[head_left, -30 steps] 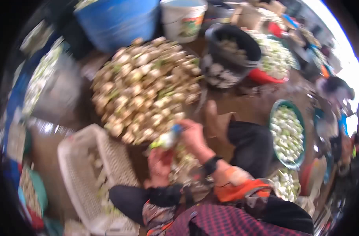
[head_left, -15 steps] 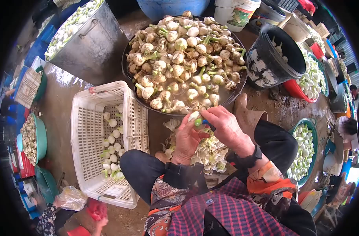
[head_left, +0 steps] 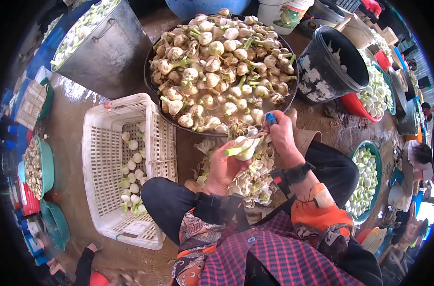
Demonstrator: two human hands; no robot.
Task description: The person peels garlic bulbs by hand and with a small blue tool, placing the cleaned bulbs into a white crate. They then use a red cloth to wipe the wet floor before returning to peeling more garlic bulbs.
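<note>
My left hand (head_left: 220,167) is closed around a pale garlic bulb (head_left: 247,150), its cut green stem pointing left. To the right of it, my right hand (head_left: 283,136) grips a small blue-handled tool (head_left: 271,118), whose working end I cannot make out. A thin strip of peel stretches from the bulb toward the right fingers. Below both hands lies a heap of stripped garlic skins (head_left: 256,183) between my knees. Just beyond them stands a wide dark basin (head_left: 294,90) piled with muddy, unpeeled garlic bulbs (head_left: 217,62), with murky water at its near side.
On the left is a white plastic crate (head_left: 90,167) with clean bulbs (head_left: 133,178) inside. A metal pot (head_left: 107,52) of garlic stands behind it. At right are a black bucket (head_left: 317,71) and a green tub (head_left: 379,176) of garlic. Another person's leg (head_left: 85,267) shows at lower left.
My hands have moved apart: the right one went up and right, drawing out a peel strip. The garlic bulb has turned, its green stem now leftward. The person at lower left has shifted.
</note>
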